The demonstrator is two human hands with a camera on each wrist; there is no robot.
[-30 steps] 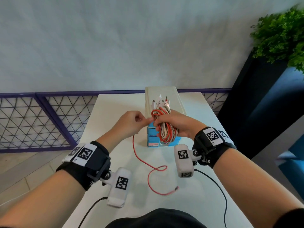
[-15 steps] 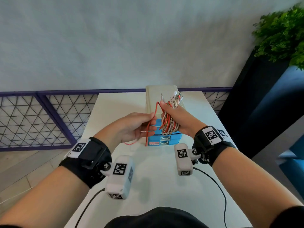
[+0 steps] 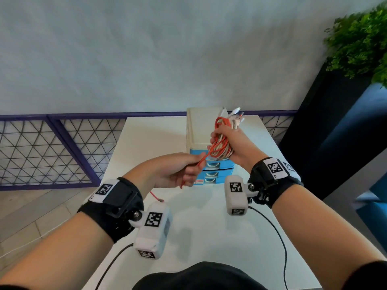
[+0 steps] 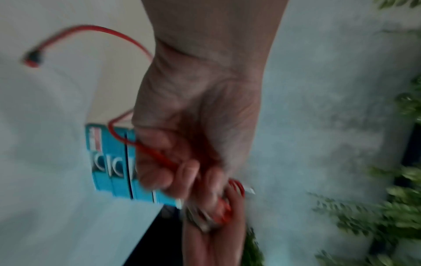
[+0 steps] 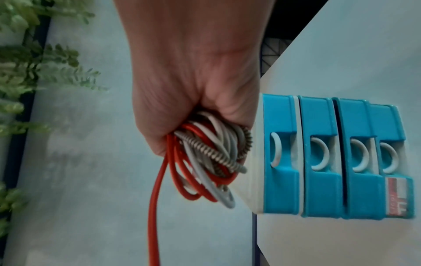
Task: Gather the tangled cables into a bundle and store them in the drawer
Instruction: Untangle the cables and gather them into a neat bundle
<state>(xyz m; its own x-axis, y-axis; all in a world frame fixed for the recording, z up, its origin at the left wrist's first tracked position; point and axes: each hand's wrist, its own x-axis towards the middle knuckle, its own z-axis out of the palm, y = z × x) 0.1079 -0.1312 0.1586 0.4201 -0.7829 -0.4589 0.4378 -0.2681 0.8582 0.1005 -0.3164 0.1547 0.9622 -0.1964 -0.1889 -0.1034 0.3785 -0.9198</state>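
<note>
**A staged indoor corner, office-like**

A white tabletop (image 3: pixel 159 139) stood against a plain pale wall (image 3: pixel 146 59), bearing a small blue-fronted drawer unit (image 3: pixel 199 130). A purple lattice railing (image 3: pixel 52 147), wood-look floor (image 3: pixel 31 210) and potted greenery (image 3: pixel 360 42) surrounded it.

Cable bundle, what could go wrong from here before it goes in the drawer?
The red cable has a loose tail through the left hand; its plug may snag.

The right hand grips the bundle whose loops hang loose and may slip out.

The drawers look shut and both hands are full.
</note>
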